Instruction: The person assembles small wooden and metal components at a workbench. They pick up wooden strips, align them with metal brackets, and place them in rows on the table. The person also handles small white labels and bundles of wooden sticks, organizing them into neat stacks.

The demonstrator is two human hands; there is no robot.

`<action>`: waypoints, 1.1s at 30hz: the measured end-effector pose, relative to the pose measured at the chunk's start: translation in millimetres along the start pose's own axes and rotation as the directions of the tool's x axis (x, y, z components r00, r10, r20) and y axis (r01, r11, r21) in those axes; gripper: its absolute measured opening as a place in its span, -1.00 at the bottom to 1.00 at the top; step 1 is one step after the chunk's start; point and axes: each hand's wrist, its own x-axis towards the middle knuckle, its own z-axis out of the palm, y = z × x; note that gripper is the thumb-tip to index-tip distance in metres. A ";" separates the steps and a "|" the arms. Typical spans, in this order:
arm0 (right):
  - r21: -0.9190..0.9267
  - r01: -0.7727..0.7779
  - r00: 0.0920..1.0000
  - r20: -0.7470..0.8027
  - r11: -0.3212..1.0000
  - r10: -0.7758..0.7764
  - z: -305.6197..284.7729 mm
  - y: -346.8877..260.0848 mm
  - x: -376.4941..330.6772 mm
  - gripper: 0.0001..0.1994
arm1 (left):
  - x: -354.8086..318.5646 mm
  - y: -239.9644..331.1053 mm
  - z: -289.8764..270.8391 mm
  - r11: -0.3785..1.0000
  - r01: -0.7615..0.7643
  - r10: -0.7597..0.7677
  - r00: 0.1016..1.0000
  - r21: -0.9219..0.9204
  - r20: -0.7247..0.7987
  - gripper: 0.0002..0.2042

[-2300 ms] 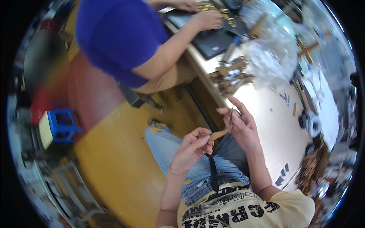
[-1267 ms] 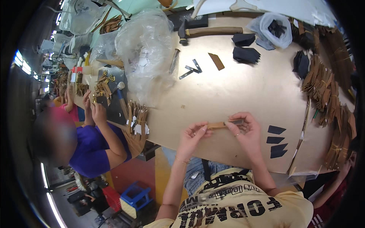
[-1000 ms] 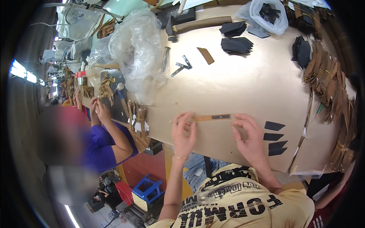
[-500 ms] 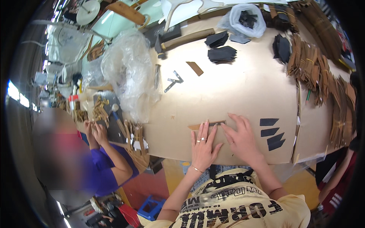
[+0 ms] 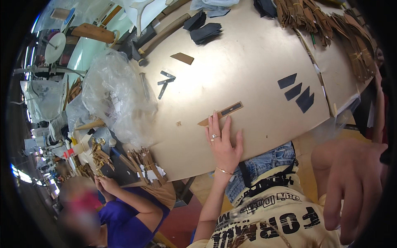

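My left hand [image 5: 224, 144] lies flat on the work table, fingers outstretched, their tips on the near part of a narrow brown strip [image 5: 203, 122] with a slanted end. A shorter dark strip [image 5: 230, 109] with a small pale mark lies on the brown one, toward its right end. Raised close to the camera at the lower right is my right hand [image 5: 351, 182], away from the table. Its fingers hang down, a little apart and slightly bent, with nothing visible in them. To the right of the strip lie several black slanted pieces [image 5: 293, 91].
A brown slanted piece [image 5: 182, 58] and small dark strips [image 5: 166, 81] lie farther off. Beyond are a hammer [image 5: 165, 35], black stacks [image 5: 206, 34] and a clear plastic bag [image 5: 118, 95]. Brown strip bundles [image 5: 355, 53] sit far right. At left, a co-worker in purple [image 5: 132, 215] handles small pieces.
My right hand has left the strip and risen toward the camera at the lower right. My left hand stays on the strip. The whole view has turned and shifted.
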 end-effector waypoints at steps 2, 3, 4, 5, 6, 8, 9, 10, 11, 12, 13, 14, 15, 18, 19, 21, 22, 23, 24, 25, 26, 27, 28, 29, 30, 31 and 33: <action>-0.038 -0.015 1.000 -0.013 0.999 0.014 4.5 -3.4 -1.0 -0.75 | -0.7 -0.6 0.3 1.000 0.000 0.000 1.000 -0.008 -0.005 -0.47; -0.059 -0.024 0.999 -0.023 0.998 0.023 6.3 -4.6 -2.7 -0.76 | -0.8 -0.6 0.6 1.000 0.015 -0.015 1.000 0.002 -0.016 -0.47; -0.085 -0.038 0.998 -0.043 0.996 0.034 6.1 -7.2 -5.4 -0.76 | -0.9 0.1 1.3 1.000 0.022 -0.022 1.000 0.003 -0.019 -0.48; -0.108 -0.058 0.996 -0.074 0.992 0.050 5.8 -7.8 -8.4 -0.76 | -0.9 0.6 2.2 1.000 0.027 -0.027 0.999 0.006 -0.020 -0.48; -0.135 -0.088 0.991 -0.117 0.987 0.073 3.6 -7.7 -11.8 -0.76 | -0.8 1.5 3.4 0.999 0.018 -0.018 1.000 0.026 0.000 -0.47; -0.191 -0.176 0.962 -0.243 0.966 0.127 1.0 -2.7 -19.7 -0.77 | -1.5 1.8 3.6 0.996 0.011 -0.013 1.000 0.084 0.024 -0.47; -0.214 -0.241 0.931 -0.325 0.947 0.163 -1.8 2.8 -23.4 -0.77 | -1.8 1.6 3.0 0.997 0.007 -0.010 0.999 0.073 0.041 -0.47; -0.232 -0.315 0.888 -0.415 0.920 0.199 -5.4 10.0 -26.7 -0.77 | -2.1 1.1 1.8 0.998 0.004 -0.007 0.999 0.065 0.053 -0.47; -0.259 -0.390 0.845 -0.482 0.884 0.231 -10.0 20.5 -29.1 -0.77 | -1.5 0.1 0.5 0.998 0.003 -0.008 0.998 0.061 0.066 -0.46; -0.303 -0.457 0.816 -0.516 0.836 0.259 -14.1 33.4 -30.7 -0.77 | -0.4 -1.3 -1.5 0.999 -0.009 0.007 0.998 0.032 0.063 -0.46; -0.368 -0.514 0.801 -0.530 0.775 0.280 -15.5 47.2 -32.8 -0.77 | 1.6 -3.2 -4.1 1.000 -0.021 0.021 0.998 0.008 0.060 -0.45; -0.440 -0.548 0.800 -0.523 0.712 0.293 -15.1 62.3 -35.2 -0.77 | 3.3 -4.8 -7.0 0.999 -0.030 0.031 0.998 -0.014 0.058 -0.45; -0.506 -0.569 0.802 -0.514 0.649 0.302 -14.6 77.0 -37.2 -0.76 | 6.3 -7.2 -10.2 0.997 -0.025 0.031 0.997 -0.076 0.073 -0.47; -0.787 -0.397 0.918 -0.328 0.472 0.224 11.5 123.7 -41.5 -0.73 | 23.4 -16.2 -16.1 0.972 0.000 0.034 0.990 -0.234 0.140 -0.51; -0.856 -0.323 0.939 -0.237 0.404 0.248 25.3 133.1 -45.0 -0.74 | 30.9 -19.3 -16.5 0.962 0.013 0.037 0.984 -0.272 0.175 -0.53; -0.902 -0.258 0.943 -0.157 0.347 0.294 58.4 143.7 -53.3 -0.74 | 39.2 -24.3 -20.4 0.959 -0.024 0.083 0.976 -0.284 0.200 -0.55; -0.897 -0.259 0.943 -0.156 0.358 0.294 74.4 144.6 -57.7 -0.73 | 41.6 -26.6 -22.6 0.961 -0.075 0.128 0.974 -0.265 0.188 -0.56; -0.894 -0.265 0.941 -0.158 0.362 0.298 78.1 143.6 -62.9 -0.71 | 42.8 -27.3 -22.4 0.960 -0.126 0.171 0.971 -0.250 0.167 -0.56; -0.860 -0.315 0.937 -0.215 0.401 0.275 72.5 140.6 -69.0 -0.70 | 39.7 -25.3 -22.0 0.974 -0.131 0.160 0.975 -0.183 0.157 -0.56; -0.822 -0.361 0.928 -0.271 0.441 0.254 66.4 135.4 -75.0 -0.69 | 33.0 -21.9 -23.3 0.986 -0.128 0.142 0.980 -0.111 0.138 -0.56; -0.775 -0.401 0.916 -0.326 0.489 0.234 60.7 130.2 -78.9 -0.68 | 28.0 -19.5 -24.4 0.989 -0.146 0.149 0.984 -0.031 0.098 -0.55; -0.796 -0.444 0.896 -0.395 0.411 0.203 48.4 125.2 -82.4 -0.69 | 24.9 -17.8 -24.1 0.989 -0.146 0.146 0.983 -0.013 0.112 -0.57; -0.805 -0.486 0.874 -0.455 0.339 0.171 28.1 119.6 -86.2 -0.69 | 24.1 -17.7 -23.2 0.993 -0.115 0.117 0.982 -0.022 0.150 -0.58; -0.811 -0.518 0.855 -0.503 0.273 0.127 8.1 114.5 -88.5 -0.70 | 23.0 -17.6 -23.7 0.993 -0.110 0.114 0.980 -0.036 0.163 -0.59; -0.774 -0.583 0.810 -0.576 0.247 0.109 -9.9 110.3 -90.0 -0.70 | 23.1 -18.5 -24.8 0.994 -0.098 0.105 0.980 -0.045 0.167 -0.60; -0.737 -0.637 0.766 -0.637 0.226 0.083 -26.8 106.9 -90.5 -0.69 | 24.3 -19.8 -25.6 0.990 -0.127 0.136 0.969 -0.057 0.206 -0.61; -0.758 -0.620 0.785 -0.599 0.205 0.158 -54.0 104.2 -89.5 -0.69 | 29.7 -23.6 -27.3 0.982 -0.173 0.187 0.947 -0.075 0.260 -0.61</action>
